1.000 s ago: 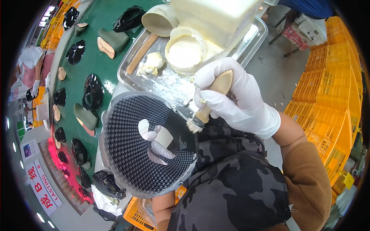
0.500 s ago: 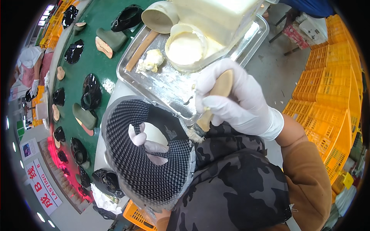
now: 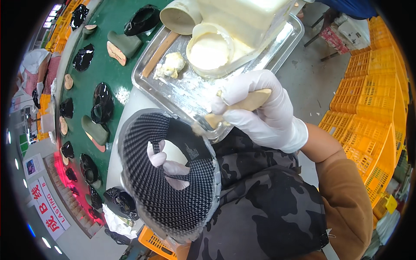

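Far left there's a green conveyor belt point(image 3: 115, 73) carrying a line of black shoe uppers point(image 3: 102, 102) and grey-green lasts point(image 3: 96, 131), all well away from the hands. Next over, the left hand point(image 3: 167, 167) is tucked inside the checked woven upper piece point(image 3: 173, 190), fingers poking through the opening and spread to hold it up just below the tray. Compared with a second ago the piece has been turned, so the open edge now faces the brush. The right hand point(image 3: 258, 110), gloved in white, is wrapped tight around a wooden brush point(image 3: 236, 108); it's come off the fabric and the bristles sit at the metal tray point(image 3: 286, 39) rim, touching the piece's top edge. Looks like a reload of paste. The cream tub point(image 3: 210, 50) and a pale lump point(image 3: 172, 64) crowd the tray. Orange crates point(image 3: 368, 86) are stacked on the right.
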The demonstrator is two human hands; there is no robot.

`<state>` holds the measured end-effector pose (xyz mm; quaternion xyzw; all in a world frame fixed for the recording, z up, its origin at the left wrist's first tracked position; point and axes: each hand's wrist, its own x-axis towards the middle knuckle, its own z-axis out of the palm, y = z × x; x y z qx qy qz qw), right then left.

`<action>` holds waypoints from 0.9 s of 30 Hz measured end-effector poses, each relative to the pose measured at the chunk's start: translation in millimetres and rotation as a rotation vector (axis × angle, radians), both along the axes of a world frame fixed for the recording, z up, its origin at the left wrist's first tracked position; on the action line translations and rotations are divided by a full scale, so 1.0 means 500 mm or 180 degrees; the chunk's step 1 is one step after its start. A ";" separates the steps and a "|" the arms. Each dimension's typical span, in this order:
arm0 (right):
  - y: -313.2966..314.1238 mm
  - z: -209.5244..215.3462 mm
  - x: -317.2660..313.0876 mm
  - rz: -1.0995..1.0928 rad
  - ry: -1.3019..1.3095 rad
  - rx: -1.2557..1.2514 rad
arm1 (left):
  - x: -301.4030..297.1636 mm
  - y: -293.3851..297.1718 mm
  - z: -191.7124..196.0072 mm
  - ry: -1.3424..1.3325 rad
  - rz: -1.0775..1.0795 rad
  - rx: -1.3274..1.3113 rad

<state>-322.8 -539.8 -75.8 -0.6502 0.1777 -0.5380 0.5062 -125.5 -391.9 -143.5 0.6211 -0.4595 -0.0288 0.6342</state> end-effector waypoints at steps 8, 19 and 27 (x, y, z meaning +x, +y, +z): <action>-0.073 0.057 0.008 0.0157 -0.0431 -0.0637 | 0.015 0.001 0.017 -0.0038 0.0049 -0.0020; -0.309 0.183 -0.029 0.1204 0.1074 -0.0062 | 0.035 -0.175 0.204 0.0285 -0.0353 0.0730; -0.332 0.168 -0.025 0.1190 0.1278 -0.0819 | 0.153 -0.455 0.274 -0.1022 -0.1092 0.0806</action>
